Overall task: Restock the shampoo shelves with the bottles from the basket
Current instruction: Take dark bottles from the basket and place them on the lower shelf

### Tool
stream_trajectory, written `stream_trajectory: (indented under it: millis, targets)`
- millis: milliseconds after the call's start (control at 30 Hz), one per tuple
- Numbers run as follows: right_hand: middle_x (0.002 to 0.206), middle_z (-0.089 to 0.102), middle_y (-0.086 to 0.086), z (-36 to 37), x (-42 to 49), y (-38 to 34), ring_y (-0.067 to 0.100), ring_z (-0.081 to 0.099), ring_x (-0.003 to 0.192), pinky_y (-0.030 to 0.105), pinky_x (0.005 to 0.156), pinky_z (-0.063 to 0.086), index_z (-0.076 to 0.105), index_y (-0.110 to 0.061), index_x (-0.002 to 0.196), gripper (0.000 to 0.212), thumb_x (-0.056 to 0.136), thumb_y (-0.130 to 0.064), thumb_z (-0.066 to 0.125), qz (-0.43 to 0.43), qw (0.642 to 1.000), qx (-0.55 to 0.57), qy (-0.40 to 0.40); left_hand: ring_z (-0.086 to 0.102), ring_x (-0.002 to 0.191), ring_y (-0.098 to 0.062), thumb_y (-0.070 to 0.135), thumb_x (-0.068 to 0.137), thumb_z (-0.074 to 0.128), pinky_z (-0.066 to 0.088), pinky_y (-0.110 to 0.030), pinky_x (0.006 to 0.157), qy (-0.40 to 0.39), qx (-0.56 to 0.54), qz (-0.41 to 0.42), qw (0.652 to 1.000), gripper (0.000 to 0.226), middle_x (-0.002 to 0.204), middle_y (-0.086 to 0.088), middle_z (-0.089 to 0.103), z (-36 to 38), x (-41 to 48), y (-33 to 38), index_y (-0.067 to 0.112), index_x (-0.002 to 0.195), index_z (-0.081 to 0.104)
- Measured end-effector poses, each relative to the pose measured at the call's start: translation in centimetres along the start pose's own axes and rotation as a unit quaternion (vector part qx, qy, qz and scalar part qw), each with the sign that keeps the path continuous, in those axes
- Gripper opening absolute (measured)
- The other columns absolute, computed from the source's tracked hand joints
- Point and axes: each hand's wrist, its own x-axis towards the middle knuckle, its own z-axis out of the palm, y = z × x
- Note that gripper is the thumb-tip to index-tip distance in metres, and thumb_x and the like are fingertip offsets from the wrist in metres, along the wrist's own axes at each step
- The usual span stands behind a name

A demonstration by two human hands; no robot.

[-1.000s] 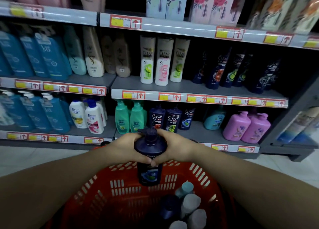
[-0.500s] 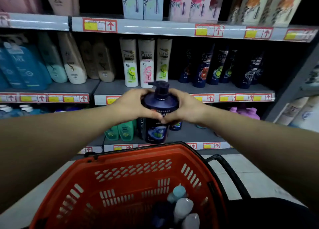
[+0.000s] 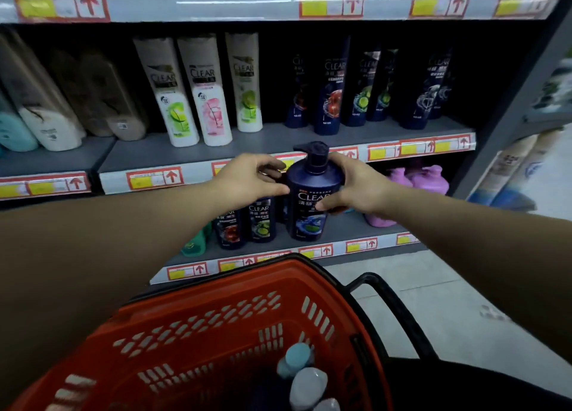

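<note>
Shampoo bottle [image 3: 309, 206], dark blue with a pump top, is upright between both hands at the front of the lower shelf [image 3: 349, 231]; whether its base touches the shelf cannot be told. Right hand [image 3: 359, 189] curls round its right side, thumb across the label. Left hand [image 3: 250, 178] cups the left shoulder, thumb against the side.

Just left stand two dark bottles [image 3: 262, 221]. A green bottle [image 3: 195, 243] is half hidden by the left forearm, and pink bottles [image 3: 430, 178] sit to the right. White bottles [image 3: 210, 101] and tall dark bottles [image 3: 331, 94] line the middle shelf [image 3: 272, 138], their print blurred. The orange basket [image 3: 216, 324] holds pale-capped bottles [image 3: 308, 386], cut off at the frame edge.
</note>
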Motion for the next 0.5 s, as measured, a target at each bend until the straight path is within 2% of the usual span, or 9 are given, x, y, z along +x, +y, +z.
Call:
stream_trajectory:
  millis: [100,267,500]
  targets:
    - [0.122,0.064,0.008,-0.6,1.7,4.2,0.03,0.065,0.107,0.05,0.077,0.061,0.052,-0.021,0.129,0.079,0.063,0.008,0.084,0.016,0.999,-0.016,0.024,0.068,0.093,-0.014,0.017,0.078,0.078,0.052,-0.023,0.089,0.0,-0.009,-0.025,1.0,0.043,0.113,-0.005,0.068,1.2,2.0,-1.8,0.014,0.118,0.064]
    - [0.121,0.064,0.007,-0.4,4.7,8.9,0.029,0.063,0.109,0.05,0.076,0.061,0.053,-0.022,0.125,0.079,0.059,0.005,0.086,0.021,0.998,-0.046,0.022,0.065,0.101,-0.014,0.02,0.081,0.076,0.049,-0.024,0.092,-0.04,-0.01,-0.054,0.998,0.057,0.115,0.001,0.062,4.4,5.1,-4.3,0.015,0.133,0.055]
    - [0.117,0.067,0.007,2.4,9.5,13.1,0.027,0.067,0.104,0.05,0.077,0.061,0.054,-0.02,0.126,0.078,0.059,0.004,0.086,0.034,0.998,-0.051,-0.002,0.058,0.117,-0.013,0.021,0.086,0.069,0.048,-0.038,0.102,-0.04,-0.02,-0.079,0.996,0.052,0.129,0.0,0.061,8.8,8.2,-8.7,0.015,0.135,0.053]
